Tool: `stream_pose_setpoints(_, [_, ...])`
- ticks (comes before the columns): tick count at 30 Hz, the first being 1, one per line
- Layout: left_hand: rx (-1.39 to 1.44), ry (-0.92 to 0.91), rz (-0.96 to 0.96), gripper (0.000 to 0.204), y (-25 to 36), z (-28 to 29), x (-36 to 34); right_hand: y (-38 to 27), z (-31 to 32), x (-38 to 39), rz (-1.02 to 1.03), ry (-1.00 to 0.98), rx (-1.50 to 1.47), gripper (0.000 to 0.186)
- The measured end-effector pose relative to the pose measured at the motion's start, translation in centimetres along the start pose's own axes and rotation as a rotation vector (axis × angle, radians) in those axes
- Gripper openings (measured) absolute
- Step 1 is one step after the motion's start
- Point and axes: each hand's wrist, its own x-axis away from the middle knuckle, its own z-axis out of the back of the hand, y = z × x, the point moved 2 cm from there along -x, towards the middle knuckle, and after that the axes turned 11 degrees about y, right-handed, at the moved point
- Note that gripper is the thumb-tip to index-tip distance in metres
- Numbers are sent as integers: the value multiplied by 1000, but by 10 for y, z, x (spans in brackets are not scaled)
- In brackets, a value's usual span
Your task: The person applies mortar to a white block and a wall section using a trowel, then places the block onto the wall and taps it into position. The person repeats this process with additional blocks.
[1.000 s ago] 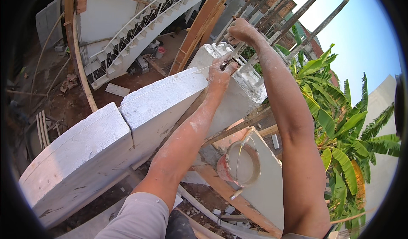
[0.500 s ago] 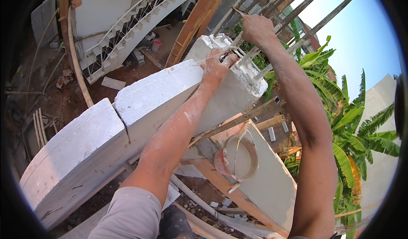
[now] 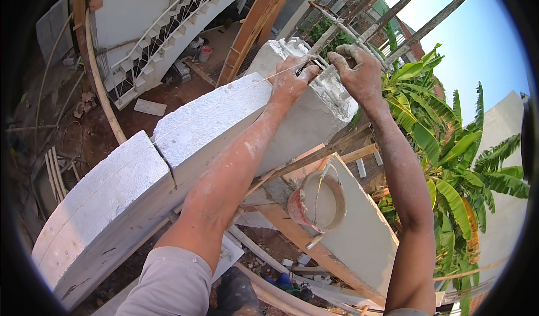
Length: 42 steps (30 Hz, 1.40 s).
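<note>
Head view, near side first: a grey sleeve (image 3: 174,282) is at seven o'clock, and the right forearm (image 3: 401,158) comes up from five. A big white building block (image 3: 109,187) lies between eight and nine o'clock. At ten, a second white block (image 3: 216,119) comes next, with a thin crack between them. A thin string (image 3: 236,93) runs along both tops to the left hand (image 3: 288,84), just past twelve. That hand's thumb and first finger are bent with a dark gap between; I can't tell if they pinch the string. The right hand (image 3: 362,74), between one and two, is loosely curled, and I can't tell if it holds anything.

Both hands are by the bumpy top of a grey concrete column (image 3: 296,128). The step looks like fixing the string there. Next seems to call for a steady left hand and a gentle right one.

Near five o'clock, a red bucket (image 3: 296,208) stands on a flat grey slab (image 3: 356,226). Farther off, brown dirt ground (image 3: 132,126) and white stairs (image 3: 174,57) are toward ten and eleven. Banana leaves (image 3: 463,149) are at three, and blue sky (image 3: 466,46) at two.
</note>
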Motion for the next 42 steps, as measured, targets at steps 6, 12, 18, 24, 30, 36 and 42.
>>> stream_pose_setpoints(6, [-44,13,-5,34,1,-2,0,36,-19,-46,-375,-355,-217,45])
stream_pose_setpoints(12, [-19,54,-33,36,4,-3,1,16,-29,-52,223,-406,692,20])
stream_pose_setpoints(18, [325,-82,117,26,10,-4,-2,4,-33,-57,24,-653,559,22])
stream_pose_setpoints(24, [436,-141,184,19,0,-11,-6,4,-28,-36,239,-195,563,18])
stream_pose_setpoints(30, [267,-98,74,23,-2,-12,-5,18,-24,16,-360,466,-335,19])
stream_pose_setpoints(36, [460,-70,113,25,9,-9,-3,27,-62,28,-1051,583,-769,22])
stream_pose_setpoints(42, [269,-66,66,30,18,-3,-1,39,-84,20,-959,565,-228,43])
